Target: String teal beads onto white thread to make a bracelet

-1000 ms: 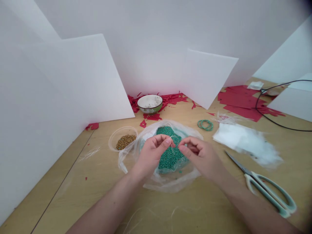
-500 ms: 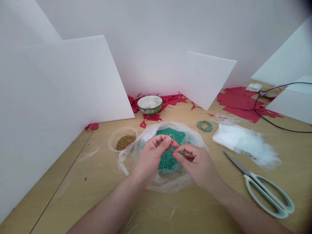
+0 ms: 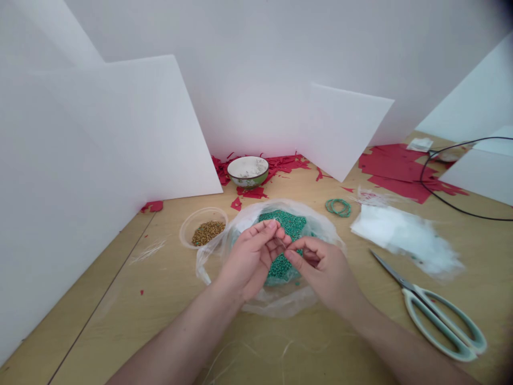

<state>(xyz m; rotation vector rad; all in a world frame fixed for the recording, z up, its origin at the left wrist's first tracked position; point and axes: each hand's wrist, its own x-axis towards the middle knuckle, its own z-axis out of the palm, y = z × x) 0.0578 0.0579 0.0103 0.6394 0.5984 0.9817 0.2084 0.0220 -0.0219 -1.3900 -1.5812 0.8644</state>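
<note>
Over a clear plastic bag (image 3: 276,307) of small green beads (image 3: 292,223), my two hands meet. The thumb and index finger of my left hand (image 3: 252,256) are pinched together on a thin pale thread (image 3: 282,243), and its palm is turned partly up. My right hand (image 3: 326,272) is closed too, pinching the same thread between thumb and forefinger just to the right. The thread is very fine and partly hidden by the fingers; I cannot tell whether beads are on it.
A round plastic tub (image 3: 184,235) of gold-brown beads (image 3: 208,233) stands left of the bag. Scissors (image 3: 436,315), green bead loops (image 3: 339,207) and plastic bags (image 3: 404,235) lie right. Behind are a bowl (image 3: 248,174) and red paper scraps (image 3: 393,168). Loose threads (image 3: 148,251) lie left.
My left hand has turned its palm further up, and its lower fingers now show beneath the pinch. The white thread loop above the fingertips is less visible. My right hand has barely moved.
</note>
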